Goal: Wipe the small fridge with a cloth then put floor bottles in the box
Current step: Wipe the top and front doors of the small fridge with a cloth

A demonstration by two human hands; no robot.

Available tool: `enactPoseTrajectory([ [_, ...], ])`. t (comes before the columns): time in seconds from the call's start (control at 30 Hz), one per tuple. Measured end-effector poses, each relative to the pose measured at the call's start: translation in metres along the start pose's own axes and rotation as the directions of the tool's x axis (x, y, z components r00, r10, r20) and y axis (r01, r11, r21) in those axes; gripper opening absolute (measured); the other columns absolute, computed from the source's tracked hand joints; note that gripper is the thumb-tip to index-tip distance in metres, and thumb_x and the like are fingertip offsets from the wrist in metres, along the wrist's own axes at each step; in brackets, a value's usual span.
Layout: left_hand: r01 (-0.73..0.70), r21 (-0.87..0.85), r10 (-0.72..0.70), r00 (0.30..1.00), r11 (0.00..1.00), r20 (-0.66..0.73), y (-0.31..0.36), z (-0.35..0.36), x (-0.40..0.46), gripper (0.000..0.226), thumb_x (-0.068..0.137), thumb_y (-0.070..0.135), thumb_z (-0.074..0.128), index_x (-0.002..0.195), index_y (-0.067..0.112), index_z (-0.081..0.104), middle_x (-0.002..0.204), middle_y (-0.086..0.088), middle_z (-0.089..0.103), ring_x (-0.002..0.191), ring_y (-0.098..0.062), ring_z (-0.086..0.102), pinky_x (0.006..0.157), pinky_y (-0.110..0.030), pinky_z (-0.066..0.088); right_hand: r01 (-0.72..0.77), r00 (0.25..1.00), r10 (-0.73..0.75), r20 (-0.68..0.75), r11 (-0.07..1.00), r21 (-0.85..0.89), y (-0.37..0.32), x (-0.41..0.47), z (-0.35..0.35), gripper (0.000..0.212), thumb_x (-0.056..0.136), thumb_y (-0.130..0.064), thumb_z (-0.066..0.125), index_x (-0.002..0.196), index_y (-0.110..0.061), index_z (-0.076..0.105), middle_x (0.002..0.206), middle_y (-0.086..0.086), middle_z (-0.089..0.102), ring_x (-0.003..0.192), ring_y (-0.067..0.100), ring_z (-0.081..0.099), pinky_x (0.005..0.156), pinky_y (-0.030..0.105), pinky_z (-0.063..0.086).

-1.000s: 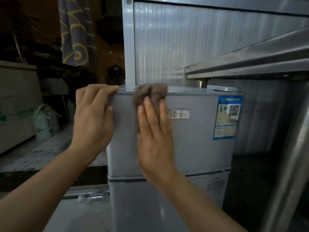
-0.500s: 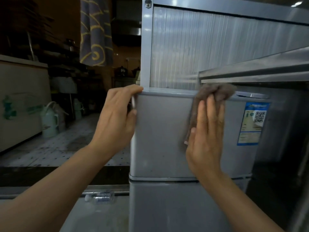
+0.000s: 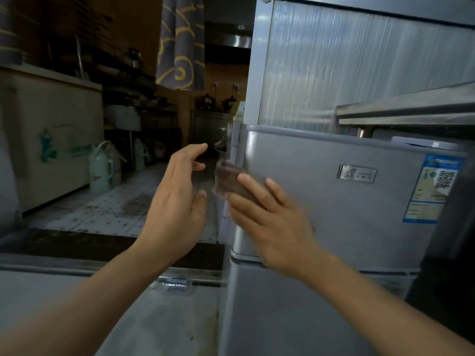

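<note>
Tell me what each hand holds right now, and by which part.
The right hand presses the cloth flat against the fridge near its left edge, fingers over the cloth's lower right part. The left hand holds nothing.

Small silver-grey fridge [image 3: 334, 201] stands upright, two doors stacked, with a little badge and a blue label on the upper door. A brown cloth [image 3: 231, 182], blurred, is flat against that door's left edge. One clear bottle [image 3: 176, 285] lies on the floor just left of the fridge.

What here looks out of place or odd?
A clear plastic bottle lies on its side on the floor beside the small fridge. Dark stains mark the tiled floor behind it. Nothing else stands out.
</note>
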State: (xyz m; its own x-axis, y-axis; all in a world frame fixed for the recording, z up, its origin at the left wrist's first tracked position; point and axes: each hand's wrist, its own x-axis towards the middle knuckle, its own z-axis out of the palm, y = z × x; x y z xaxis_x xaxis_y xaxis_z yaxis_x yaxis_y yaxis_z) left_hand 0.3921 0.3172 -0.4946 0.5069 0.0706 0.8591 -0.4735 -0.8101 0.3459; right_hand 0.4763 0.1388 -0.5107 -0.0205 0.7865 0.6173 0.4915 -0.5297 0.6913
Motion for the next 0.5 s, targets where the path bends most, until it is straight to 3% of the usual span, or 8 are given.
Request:
enactPoseTrajectory([
  [0.13, 0.000, -0.024, 0.001, 0.999, 1.000, 0.048, 0.005, 0.004, -0.014, 0.065, 0.084, -0.007, 0.053, 0.138, 0.022, 0.032, 0.136, 0.009, 0.036, 0.116, 0.015, 0.036, 0.084, 0.003, 0.031, 0.129, 0.971, -0.123, 0.207, 0.991, -0.017, -0.039, -0.043, 0.017, 0.052, 0.077, -0.019, 0.042, 0.127, -0.024, 0.056, 0.143, -0.005, 0.046, 0.143, 0.025, 0.021, 0.117, 0.043, 0.010],
  [0.27, 0.003, -0.024, -0.001, 0.995, 1.000, 0.097, 0.012, 0.008, -0.025, 0.066, 0.083, -0.006, 0.054, 0.139, 0.023, 0.033, 0.135, 0.015, 0.035, 0.117, 0.009, 0.038, 0.090, 0.006, 0.022, 0.107, 0.969, -0.100, 0.225, 0.994, -0.020, -0.035, -0.075, 0.013, 0.074, 0.073, -0.014, 0.046, 0.145, -0.027, 0.035, 0.154, -0.011, 0.028, 0.145, 0.020, 0.017, 0.116, 0.041, 0.014],
  [0.37, -0.028, -0.002, 0.028, 0.993, 1.000, 0.113, 0.019, 0.013, -0.022, 0.070, 0.081, -0.008, 0.054, 0.139, 0.024, 0.033, 0.136, 0.019, 0.032, 0.126, 0.005, 0.030, 0.101, 0.000, 0.019, -0.080, 0.991, 0.088, 0.105, 0.994, -0.071, 0.008, -0.065, -0.001, 0.081, 0.068, -0.020, 0.050, 0.146, -0.027, 0.028, 0.154, -0.012, 0.025, 0.143, 0.022, 0.019, 0.116, 0.041, 0.008],
  [0.5, -0.101, 0.081, 0.095, 0.992, 0.992, 0.082, 0.030, 0.031, -0.010, 0.069, 0.075, -0.011, 0.055, 0.139, 0.012, 0.039, 0.148, 0.002, 0.033, 0.137, -0.011, 0.027, 0.112, -0.027, 0.022, -0.399, 0.917, 0.398, -0.019, 0.916, -0.035, 0.050, -0.041, -0.013, 0.084, 0.076, -0.026, 0.052, 0.151, -0.020, 0.015, 0.157, -0.002, 0.016, 0.147, 0.026, 0.005, 0.119, 0.042, 0.003],
])
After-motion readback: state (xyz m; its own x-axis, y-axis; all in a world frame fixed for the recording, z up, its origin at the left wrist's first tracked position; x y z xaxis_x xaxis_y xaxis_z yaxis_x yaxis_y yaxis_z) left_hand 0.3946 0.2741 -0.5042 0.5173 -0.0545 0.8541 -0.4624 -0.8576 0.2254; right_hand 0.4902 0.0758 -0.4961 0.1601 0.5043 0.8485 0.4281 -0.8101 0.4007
